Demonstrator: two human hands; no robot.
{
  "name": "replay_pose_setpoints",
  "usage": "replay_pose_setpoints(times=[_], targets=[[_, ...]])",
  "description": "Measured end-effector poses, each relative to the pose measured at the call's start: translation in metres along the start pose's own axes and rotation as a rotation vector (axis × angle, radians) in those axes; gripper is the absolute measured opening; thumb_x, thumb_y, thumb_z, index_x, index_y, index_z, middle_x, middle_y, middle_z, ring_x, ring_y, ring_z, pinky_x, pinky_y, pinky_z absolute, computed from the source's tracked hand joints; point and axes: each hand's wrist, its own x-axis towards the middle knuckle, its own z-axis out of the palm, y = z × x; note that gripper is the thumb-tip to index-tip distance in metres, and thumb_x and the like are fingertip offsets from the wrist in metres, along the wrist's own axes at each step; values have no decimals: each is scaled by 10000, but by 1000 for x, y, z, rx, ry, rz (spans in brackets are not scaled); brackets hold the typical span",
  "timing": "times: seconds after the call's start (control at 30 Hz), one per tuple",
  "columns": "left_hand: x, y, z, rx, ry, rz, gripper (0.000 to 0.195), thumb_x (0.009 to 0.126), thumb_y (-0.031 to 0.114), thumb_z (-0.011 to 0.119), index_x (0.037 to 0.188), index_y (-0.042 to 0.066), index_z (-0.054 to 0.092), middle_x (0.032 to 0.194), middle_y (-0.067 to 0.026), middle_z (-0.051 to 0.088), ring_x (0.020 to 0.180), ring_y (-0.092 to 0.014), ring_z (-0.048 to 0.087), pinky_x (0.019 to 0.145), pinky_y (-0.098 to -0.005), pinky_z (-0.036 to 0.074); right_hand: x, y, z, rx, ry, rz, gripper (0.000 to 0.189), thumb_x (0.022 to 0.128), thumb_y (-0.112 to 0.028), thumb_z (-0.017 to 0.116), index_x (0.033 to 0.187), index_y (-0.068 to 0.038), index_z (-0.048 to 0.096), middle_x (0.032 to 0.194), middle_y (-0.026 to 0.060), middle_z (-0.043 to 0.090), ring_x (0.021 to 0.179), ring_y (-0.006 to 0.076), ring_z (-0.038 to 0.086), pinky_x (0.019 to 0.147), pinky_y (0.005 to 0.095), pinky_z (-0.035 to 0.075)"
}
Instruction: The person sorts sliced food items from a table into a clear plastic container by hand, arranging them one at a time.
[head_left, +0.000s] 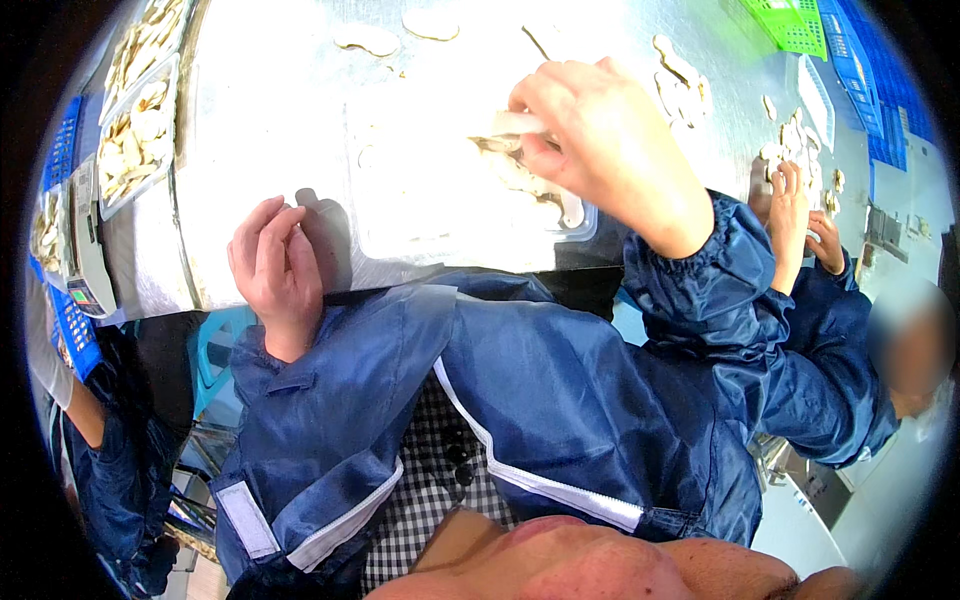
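My right hand (592, 135) is over a clear plastic tray (589, 225) on the metal table (255, 135). Between its thumb and fingers is a pale mushroom slice (517, 123). More slices (525, 176) lie in the right part of the tray, below the hand; glare washes out the tray's left part. My left hand (276, 262) rests at the table's near edge, left of the tray, with its fingers loosely curled and nothing seen in it. Loose mushroom slices (367, 40) lie farther back, and a small heap of them (682, 86) is right of my right hand.
Filled trays (139, 142) and a digital scale (94, 247) stand at the left. A co-worker's hands (787, 210) touch slices at the right. Green (795, 30) and blue (851, 67) plastic baskets are at the back right. Another person's arm (84, 412) shows at the lower left.
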Motion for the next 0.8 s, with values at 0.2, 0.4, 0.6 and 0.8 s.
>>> replay_pose_setpoints(times=[0.2, 0.4, 0.6, 0.8], targets=[[-3, -1, 2, 3, 4, -8, 191, 850, -44, 660, 1016, 17, 734, 1140, -151, 698, 1034, -311, 651, 924, -399, 489, -10, -12, 16, 50, -26, 22, 203, 766, -122, 731, 921, -48, 622, 913, 108, 659, 893, 303, 679, 803, 429, 520], [0, 0, 2, -15, 3, -12, 188, 856, -36, 658, 1019, 16, 736, 1148, -156, 697, 1060, -316, 648, 944, -406, 494, -10, -12, 10, 29, -54, 28, 212, 791, -139, 737, 947, -46, 629, 937, 114, 654, 913, 300, 677, 811, 420, 524], [-5, 0, -3, 12, -12, -22, 187, 858, -34, 657, 1018, 19, 739, 1149, -151, 698, 1073, -316, 647, 946, -409, 495, -12, 8, 12, 141, 63, 107, 191, 853, -155, 727, 1007, -55, 674, 927, 120, 684, 837, 302, 696, 744, 394, 550], [-1, 5, 2, -10, -1, -21, 185, 855, -34, 661, 1013, 21, 741, 1144, -148, 699, 1066, -314, 648, 940, -404, 496, 14, 68, 2, 80, 100, 443, 286, 860, -282, 695, 864, -1, 746, 832, 239, 704, 777, 416, 684, 723, 466, 538]])
